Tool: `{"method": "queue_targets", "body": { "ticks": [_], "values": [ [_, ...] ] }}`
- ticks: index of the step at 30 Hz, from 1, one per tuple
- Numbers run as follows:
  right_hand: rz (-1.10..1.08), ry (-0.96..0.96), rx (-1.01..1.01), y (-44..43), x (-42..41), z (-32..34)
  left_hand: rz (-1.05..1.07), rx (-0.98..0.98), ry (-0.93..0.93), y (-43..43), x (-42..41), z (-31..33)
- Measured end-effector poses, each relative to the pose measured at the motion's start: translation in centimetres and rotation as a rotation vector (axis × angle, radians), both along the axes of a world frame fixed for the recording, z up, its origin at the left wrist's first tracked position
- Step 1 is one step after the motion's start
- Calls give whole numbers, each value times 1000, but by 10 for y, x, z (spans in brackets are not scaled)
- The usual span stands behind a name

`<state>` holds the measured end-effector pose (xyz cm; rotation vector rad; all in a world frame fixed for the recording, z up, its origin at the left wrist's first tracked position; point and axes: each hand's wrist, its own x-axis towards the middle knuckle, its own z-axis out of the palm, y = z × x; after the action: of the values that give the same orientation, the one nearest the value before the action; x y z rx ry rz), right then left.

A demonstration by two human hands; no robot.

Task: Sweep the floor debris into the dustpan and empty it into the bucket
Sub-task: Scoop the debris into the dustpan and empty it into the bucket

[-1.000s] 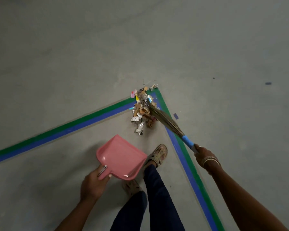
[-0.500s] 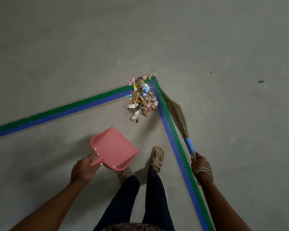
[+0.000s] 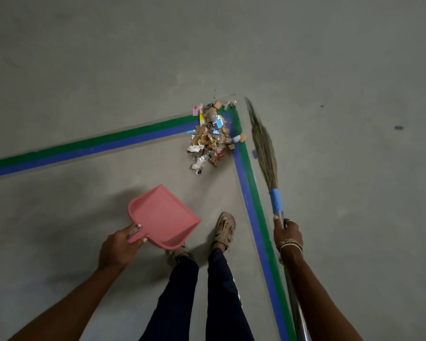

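Matt grey concrete floor [image 3: 84, 57], faintly scuffed, smooth pink plastic dustpan [image 3: 162, 215] at 7 o'clock, dry straw-bristled broom [image 3: 263, 148] at 2 o'clock, its blue tape wrap [image 3: 276, 203], shiny metal handle [image 3: 296, 313], crumpled paper, cardboard and foil debris pile [image 3: 210, 137], smooth green and blue floor tape [image 3: 84, 150]

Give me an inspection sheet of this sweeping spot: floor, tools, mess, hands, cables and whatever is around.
Surface: grey concrete floor, marked by a green and blue tape line that turns a corner.
Job's things: debris pile lies at the tape corner; pink dustpan is empty and apart from the pile; broom has its bristles right of the pile, not touching it; no bucket in view.
Clutter: small dark mark on the floor at right.
Hands: left hand grips the dustpan handle; right hand grips the broom handle.
Cables: nothing seen.
Surroundings: the person's legs and a sandal.
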<state>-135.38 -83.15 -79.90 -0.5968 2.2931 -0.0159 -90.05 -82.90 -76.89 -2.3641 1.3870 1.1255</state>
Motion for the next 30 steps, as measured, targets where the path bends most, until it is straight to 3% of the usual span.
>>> {"method": "queue_targets", "body": {
  "ticks": [5, 11, 17, 24, 30],
  "values": [
    [155, 82, -95, -59, -45, -33, 37, 10, -9, -12, -22, -41],
    [419, 185, -131, -165, -86, -168, -36, -10, 2, -57, -33, -184],
    [508, 238, -154, -227, -102, -295, -39, -42, -41, -66, -32, -319],
    [496, -65, -170, -221, -138, -397, -52, -94, -99, -64, -21, -384],
    [635, -147, -71, -156, -115, -402, 51, -57, -66, -82, -19, -392]
  ]
}}
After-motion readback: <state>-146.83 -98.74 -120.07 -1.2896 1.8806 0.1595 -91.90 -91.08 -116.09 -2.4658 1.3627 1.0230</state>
